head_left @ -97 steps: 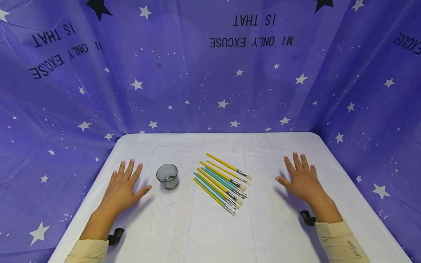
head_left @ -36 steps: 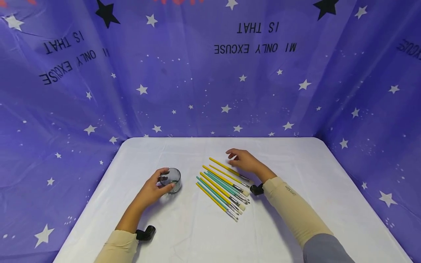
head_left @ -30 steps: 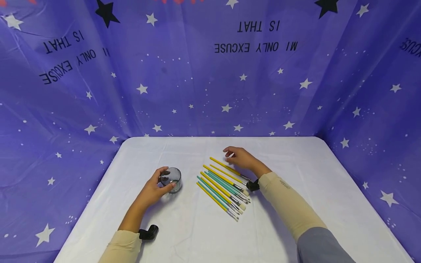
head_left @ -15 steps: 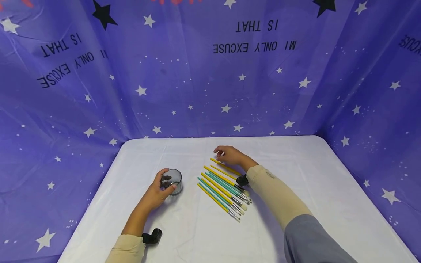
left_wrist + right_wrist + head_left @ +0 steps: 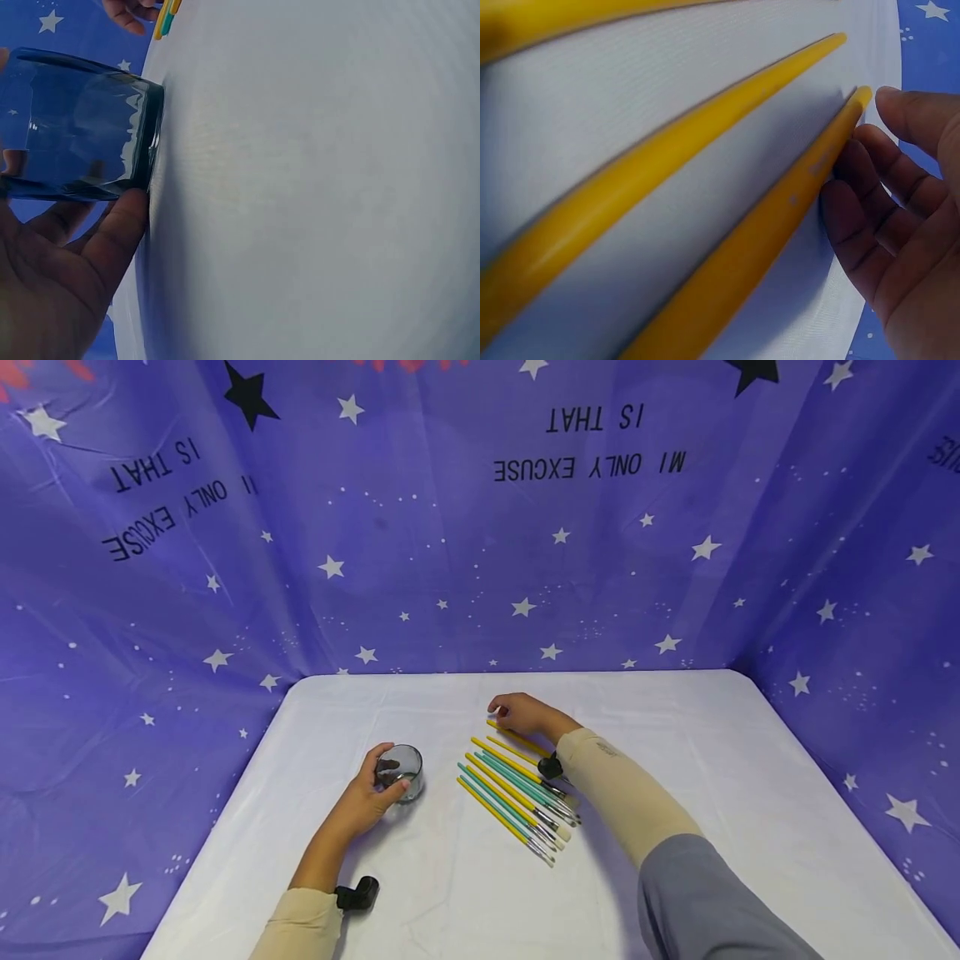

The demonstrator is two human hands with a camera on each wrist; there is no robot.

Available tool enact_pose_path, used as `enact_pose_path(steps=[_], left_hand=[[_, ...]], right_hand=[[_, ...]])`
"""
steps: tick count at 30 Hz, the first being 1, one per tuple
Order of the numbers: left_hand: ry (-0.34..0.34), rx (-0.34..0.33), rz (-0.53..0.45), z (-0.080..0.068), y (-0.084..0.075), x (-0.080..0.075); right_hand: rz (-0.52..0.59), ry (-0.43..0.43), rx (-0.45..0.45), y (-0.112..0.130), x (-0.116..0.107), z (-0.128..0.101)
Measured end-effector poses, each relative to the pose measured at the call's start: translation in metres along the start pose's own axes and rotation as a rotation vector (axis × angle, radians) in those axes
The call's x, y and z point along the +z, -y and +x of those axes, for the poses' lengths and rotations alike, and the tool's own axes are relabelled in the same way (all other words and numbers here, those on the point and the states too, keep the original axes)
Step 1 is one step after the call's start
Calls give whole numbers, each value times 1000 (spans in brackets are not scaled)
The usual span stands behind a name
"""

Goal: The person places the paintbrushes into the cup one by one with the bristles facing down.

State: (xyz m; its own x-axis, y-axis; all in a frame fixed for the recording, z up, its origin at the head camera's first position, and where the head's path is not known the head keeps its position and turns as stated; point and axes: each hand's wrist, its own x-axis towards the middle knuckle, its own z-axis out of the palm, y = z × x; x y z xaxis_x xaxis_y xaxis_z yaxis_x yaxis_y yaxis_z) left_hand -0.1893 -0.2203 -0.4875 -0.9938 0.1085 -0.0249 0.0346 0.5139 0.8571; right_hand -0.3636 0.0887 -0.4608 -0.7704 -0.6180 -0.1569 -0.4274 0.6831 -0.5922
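A white-covered table (image 5: 465, 910) carries yellow and teal paintbrushes (image 5: 501, 782), lying slantwise, roughly side by side; near their left, a smoky glass (image 5: 408, 764) stands upright, apparently resting on the cloth.

Gripping here with left hand (image 5: 362, 804), with thumb (image 5: 395, 789) set opposite curved fingers (image 5: 377, 752)! Slanting up and inward along left forearm (image 5: 319, 860). Over on right: stretched out farther with right forearm (image 5: 628, 795), angled across toward centre, turned knuckles-up at right hand (image 5: 521, 713), with fingers loosely curled and pointed left, with thumb tip (image 5: 888, 96) just apart from index fingertip (image 5: 869, 135).
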Motion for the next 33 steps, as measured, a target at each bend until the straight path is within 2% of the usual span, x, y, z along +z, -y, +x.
enact_pose_path(steps=[7,16,24,27,33], left_hand=[[-7,15,-13,-1,1,-1],[3,11,-15,-2,0,0],[-9,26,3,-4,2,0],[-5,21,-11,-4,2,1],[-8,18,-15,-1,-1,1]], right_hand=[[-52,16,-3,5,0,4],[-76,86,53,3,3,10],[-101,83,30,4,7,11],[-98,81,48,4,8,10],[-77,86,50,6,1,9]])
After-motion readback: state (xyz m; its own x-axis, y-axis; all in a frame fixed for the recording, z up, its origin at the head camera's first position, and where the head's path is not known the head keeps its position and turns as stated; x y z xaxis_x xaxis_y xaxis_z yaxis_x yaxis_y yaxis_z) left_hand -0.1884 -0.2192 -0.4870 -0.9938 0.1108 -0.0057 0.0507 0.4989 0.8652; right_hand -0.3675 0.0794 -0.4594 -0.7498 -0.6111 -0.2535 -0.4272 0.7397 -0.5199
